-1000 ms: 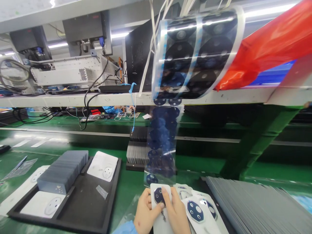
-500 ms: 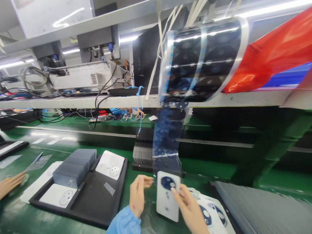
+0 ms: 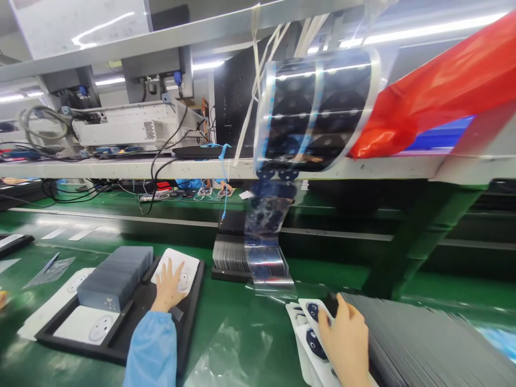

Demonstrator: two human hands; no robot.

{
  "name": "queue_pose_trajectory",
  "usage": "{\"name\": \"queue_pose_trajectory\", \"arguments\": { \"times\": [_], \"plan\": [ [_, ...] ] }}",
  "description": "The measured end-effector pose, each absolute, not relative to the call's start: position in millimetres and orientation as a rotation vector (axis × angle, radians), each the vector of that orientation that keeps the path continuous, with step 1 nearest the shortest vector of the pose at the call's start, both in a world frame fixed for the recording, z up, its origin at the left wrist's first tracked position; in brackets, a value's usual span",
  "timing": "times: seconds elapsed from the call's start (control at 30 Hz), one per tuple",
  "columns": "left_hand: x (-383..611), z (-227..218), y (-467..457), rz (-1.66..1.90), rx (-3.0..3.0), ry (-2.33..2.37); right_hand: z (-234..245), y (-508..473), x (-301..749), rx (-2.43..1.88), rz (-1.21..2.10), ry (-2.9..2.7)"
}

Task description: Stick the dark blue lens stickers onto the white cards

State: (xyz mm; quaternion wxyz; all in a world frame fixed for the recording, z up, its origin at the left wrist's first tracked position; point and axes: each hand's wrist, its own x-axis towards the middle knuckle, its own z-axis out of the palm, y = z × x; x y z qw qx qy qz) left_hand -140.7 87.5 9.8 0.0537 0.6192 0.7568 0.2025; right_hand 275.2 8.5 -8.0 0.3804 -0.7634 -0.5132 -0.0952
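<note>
White socket plate [image 3: 192, 263] lay in black tray [image 3: 135, 314], far compartment, beside grey stack [image 3: 116, 277]. Judged light, stiff, thin plastic w/ slick, mark-prone face: lift by edges. Left grip [image 3: 169, 285] lay flat on it, fingers spread. Right grip [image 3: 346, 338] rested open on blue-filmed plates [image 3: 308, 317] on green surface [image 3: 217, 301].

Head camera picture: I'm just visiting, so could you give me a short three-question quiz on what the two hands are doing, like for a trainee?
1. True or false: the left hand lies flat on a white cover in the black tray.
2. What does the right hand touch? A) the grey stack B) white covers with blue stickers C) the red bag
3. What colour is the bench top?
Key: 1 true; 2 B; 3 green.
</note>
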Motion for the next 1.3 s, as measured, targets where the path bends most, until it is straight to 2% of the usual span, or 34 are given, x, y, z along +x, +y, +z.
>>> {"name": "queue_pose_trajectory", "arguments": {
  "times": [0.13,0.23,0.43,0.67,0.73,0.83,0.97,1.13,1.3],
  "plan": [
    [-166.8,16.0,106.7,0.182,2.093,2.253,-1.9,8.7,254.7,-1.599,-0.260,-1.409],
    [-177.4,14.9,113.0,0.200,2.226,2.165,-0.5,8.3,240.5,-1.469,-0.141,-1.463],
    [-177.9,18.4,109.0,0.728,2.377,2.066,-1.8,5.3,228.1,-1.456,-0.014,-1.407],
    [-163.0,55.5,89.4,1.015,2.212,2.064,-14.3,9.2,238.8,-1.667,-0.230,-1.485],
    [-146.5,72.2,75.8,1.210,2.022,2.011,-22.6,9.9,242.2,-1.828,-0.296,-1.540],
    [-104.6,89.2,55.5,1.543,1.445,1.627,-33.5,6.9,244.6,-2.054,-0.265,-1.665],
    [-35.5,76.6,36.9,1.417,1.007,1.157,-44.4,-0.3,246.3,-2.169,-0.290,-1.653],
    [20.8,44.3,29.4,1.266,0.873,0.966,-47.3,-5.5,244.0,-2.011,-0.434,-1.514],
    [37.5,46.3,34.6,1.125,0.848,0.875,-15.4,-6.2,229.6,-1.760,-0.299,-1.450]
  ]
}}
